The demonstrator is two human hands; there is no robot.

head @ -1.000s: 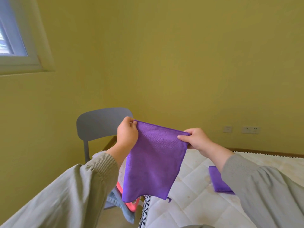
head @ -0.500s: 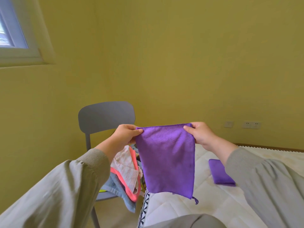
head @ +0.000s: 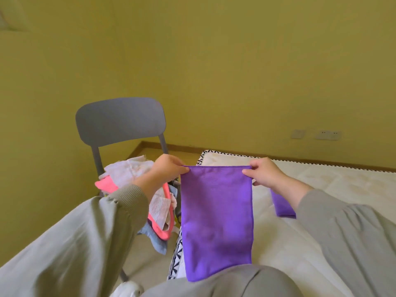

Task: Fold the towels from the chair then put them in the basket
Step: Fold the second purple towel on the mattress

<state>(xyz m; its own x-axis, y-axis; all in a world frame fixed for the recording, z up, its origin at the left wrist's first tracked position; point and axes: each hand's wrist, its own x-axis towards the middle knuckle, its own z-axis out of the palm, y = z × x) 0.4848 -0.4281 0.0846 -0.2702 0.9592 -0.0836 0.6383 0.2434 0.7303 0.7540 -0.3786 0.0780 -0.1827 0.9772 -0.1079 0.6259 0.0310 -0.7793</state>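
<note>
Several towels [head: 130, 170] crowd chair [head: 120, 121] — left hand [head: 166, 168], right hand [head: 264, 173] pinch purple towel [head: 216, 215].

The held towel [head: 216, 221] is a plain, saturated purple with no print on it, and the folded towel [head: 282, 207] lying on the mattress is the same purple, so 2 matching pieces. The mattress [head: 321, 183] is off-white with yellowish patches toward its far end, and its edging [head: 176, 256] carries a black-and-white pattern of small arrow-like marks. The chair [head: 120, 121] is a flat mid grey. The pile [head: 132, 170] on it mixes white cloth with a faint pink print, neon coral-pink bands and a washed denim-blue piece. Both sleeves [head: 85, 232] are pale grey-green. The wall [head: 214, 61] is mustard yellow, the skirting [head: 214, 146] brown, the wall plates [head: 327, 135] whitish
</note>
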